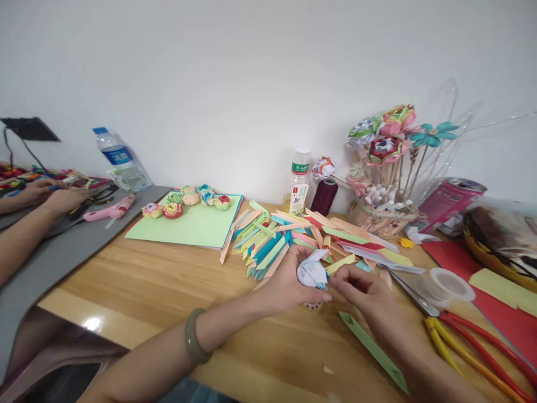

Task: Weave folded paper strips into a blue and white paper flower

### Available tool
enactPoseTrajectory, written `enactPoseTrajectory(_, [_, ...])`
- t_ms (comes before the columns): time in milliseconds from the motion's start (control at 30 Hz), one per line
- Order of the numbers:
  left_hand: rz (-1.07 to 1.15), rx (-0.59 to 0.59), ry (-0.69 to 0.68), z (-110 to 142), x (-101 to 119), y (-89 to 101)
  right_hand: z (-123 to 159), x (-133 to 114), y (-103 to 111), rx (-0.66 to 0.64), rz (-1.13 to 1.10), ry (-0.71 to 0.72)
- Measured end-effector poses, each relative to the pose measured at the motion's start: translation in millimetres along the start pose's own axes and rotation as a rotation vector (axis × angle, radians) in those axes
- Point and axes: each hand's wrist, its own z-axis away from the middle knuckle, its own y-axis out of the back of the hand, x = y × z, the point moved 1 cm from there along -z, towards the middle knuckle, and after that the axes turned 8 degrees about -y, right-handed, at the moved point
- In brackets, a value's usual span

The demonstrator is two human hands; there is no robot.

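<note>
My left hand point(283, 288) holds a white folded-paper flower point(312, 271) with light blue at its lower edge, fingers wrapped round it. At the flower's right side, my right hand point(364, 286) has thumb and forefinger pinched together; a tiny blue bit shows there, too small to name. Under the flower, a small disc with holes point(314, 306) is partly visible. A folded green paper strip point(372, 351) lies beneath my right wrist. Just beyond both hands spreads a pile of coloured paper strips point(268, 246).
Finished paper flowers point(172, 210) sit on green paper point(180, 235). Scissors point(444, 316), a clear spool point(451, 284) and red paper point(444, 254) lie right. A bottle point(298, 179), thread cone point(324, 196) and flower basket point(377, 224) line the wall. A co-worker's hands point(62, 196) and pink glue gun point(109, 211) are left.
</note>
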Motion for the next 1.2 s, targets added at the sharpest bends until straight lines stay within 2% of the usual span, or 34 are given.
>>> enactPoseTrajectory(67, [0.127,-0.057,0.108,-0.9,2.1,0.0,-1.6,0.5,7.6,0.083,-0.061,0.041])
enactPoseTrajectory(133, [0.255,-0.131,0.197,-0.4,2.7,0.4,-2.4,-0.2,12.4,0.109,-0.118,0.085])
enactPoseTrajectory(300, [0.545,-0.301,0.23,1.2,-3.2,2.9,-0.9,-7.2,9.7,-0.015,-0.103,0.104])
enactPoseTrajectory(433, [0.527,-0.399,0.257,0.9,-8.2,3.0,-0.1,-8.8,6.4,-0.038,-0.106,0.045])
enactPoseTrajectory(533, [0.405,-0.37,0.309,-0.7,-8.0,4.9,-1.3,-8.3,7.1,-0.033,-0.084,0.009])
enactPoseTrajectory(633, [0.283,-0.285,0.355,-3.3,-7.4,8.8,-2.6,-9.0,9.1,-0.032,0.0,0.05])
enactPoseTrajectory(767, [0.136,-0.191,0.345,-5.4,-7.0,12.0,-3.3,-9.7,9.5,-0.11,0.085,0.116])
enactPoseTrajectory(900, [0.085,-0.201,0.338,-5.5,-3.0,9.8,-3.7,-10.0,8.2,-0.09,0.125,0.159])
enactPoseTrajectory(1067, [0.114,-0.203,0.346,-5.1,0.1,6.5,-4.3,-3.1,5.0,-0.028,0.15,0.097])
enactPoseTrajectory(1200, [0.116,-0.23,0.334,-5.4,-3.3,5.2,-5.8,3.4,2.8,-0.024,0.217,0.118])
